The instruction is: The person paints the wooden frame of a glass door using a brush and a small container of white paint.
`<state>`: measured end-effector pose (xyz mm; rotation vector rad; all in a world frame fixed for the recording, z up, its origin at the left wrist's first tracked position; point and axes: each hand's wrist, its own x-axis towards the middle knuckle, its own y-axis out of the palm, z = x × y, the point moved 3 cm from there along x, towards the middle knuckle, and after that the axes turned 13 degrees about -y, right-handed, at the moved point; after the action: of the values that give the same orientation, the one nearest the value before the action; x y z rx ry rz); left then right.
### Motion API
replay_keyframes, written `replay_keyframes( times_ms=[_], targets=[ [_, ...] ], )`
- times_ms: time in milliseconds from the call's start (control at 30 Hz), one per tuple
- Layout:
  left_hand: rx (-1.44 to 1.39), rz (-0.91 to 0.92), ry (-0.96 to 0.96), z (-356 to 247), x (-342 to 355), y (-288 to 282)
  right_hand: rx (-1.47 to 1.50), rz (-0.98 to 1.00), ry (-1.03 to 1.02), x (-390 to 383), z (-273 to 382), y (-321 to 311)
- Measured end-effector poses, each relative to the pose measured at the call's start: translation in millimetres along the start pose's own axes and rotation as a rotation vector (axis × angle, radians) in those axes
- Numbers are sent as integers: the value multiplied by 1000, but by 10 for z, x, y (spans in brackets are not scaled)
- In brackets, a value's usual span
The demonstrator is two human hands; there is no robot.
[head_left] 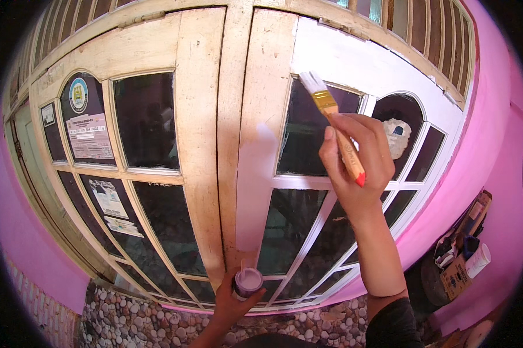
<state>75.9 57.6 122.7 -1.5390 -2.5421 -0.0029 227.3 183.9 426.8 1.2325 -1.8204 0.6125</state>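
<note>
Against pink walls, half-painted window frame [261, 145], right hand [357, 159] gripping paintbrush [331, 116], left hand [229, 301] clutching paint can [248, 282]

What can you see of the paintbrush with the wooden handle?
The flat paintbrush with the pale wooden handle has a red handle tip, a yellow metal band and white-coated bristles. The right hand grips the handle. It is tilted, bristles up and to the left, at the white-painted window frame.
</note>
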Motion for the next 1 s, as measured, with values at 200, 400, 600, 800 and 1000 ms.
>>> replay_keyframes(
  times_ms=[200,400,600,800,1000],
  targets=[
    [-21,-45,-19,77,-13,-68,-112,17,42,-95,-65,-192],
    [-28,-21,2,13,-7,-22,-6,-8,3,-53,31,-143],
    [-54,-22,14,18,-36,48,-94,36,44,-130,-132,-281],
    [47,-35,9,91,-23,15,-142,17,54,-167,-116,-366],
    [-15,17,-19,-1,-19,96,-91,47,45,-181,-165,-333]
  ],
)
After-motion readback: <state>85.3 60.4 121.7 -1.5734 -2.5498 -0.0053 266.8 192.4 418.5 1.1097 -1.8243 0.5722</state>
